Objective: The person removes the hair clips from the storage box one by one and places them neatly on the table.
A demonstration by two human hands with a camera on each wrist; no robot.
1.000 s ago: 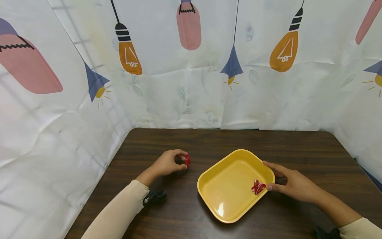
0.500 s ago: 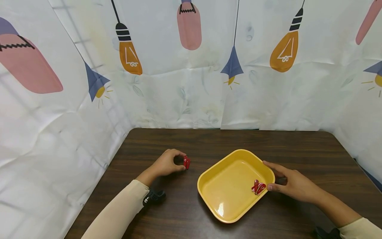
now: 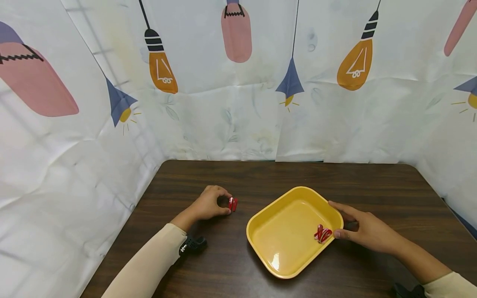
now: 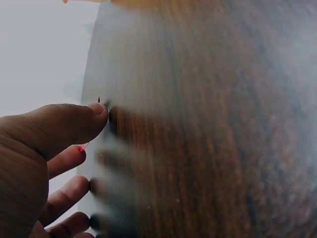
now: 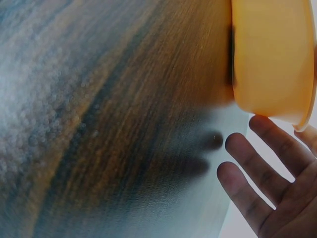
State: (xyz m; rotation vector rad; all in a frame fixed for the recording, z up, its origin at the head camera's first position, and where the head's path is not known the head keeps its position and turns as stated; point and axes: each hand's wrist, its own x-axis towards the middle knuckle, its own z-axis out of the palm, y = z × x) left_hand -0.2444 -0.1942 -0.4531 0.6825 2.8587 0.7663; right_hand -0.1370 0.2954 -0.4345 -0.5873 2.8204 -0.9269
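Two red hair clips (image 3: 234, 205) with pale glints stand side by side at the fingertips of my left hand (image 3: 209, 203). Thumb and index finger pinch the nearer clip at its ends, over the left part of the table. Only small red bits show beside the thumb (image 4: 94, 110) in the left wrist view. A yellow tray (image 3: 257, 244) lies right of centre, with several red-and-white clips (image 3: 322, 234) in its right corner. My right hand (image 3: 367, 229) touches the tray's right corner with thumb and index finger. Its other fingers (image 5: 257, 168) are straight and spread below the tray wall.
The dark wooden table (image 3: 208, 273) has rounded far corners. A white curtain (image 3: 231, 116) printed with lamps hangs behind it and along the left side. Black straps (image 3: 191, 245) circle both wrists by the sleeves.
The clips at my left fingertips have turned and spread from one red patch into two separate pieces. The left fingers have drawn back slightly leftward. The right hand and tray stay put.
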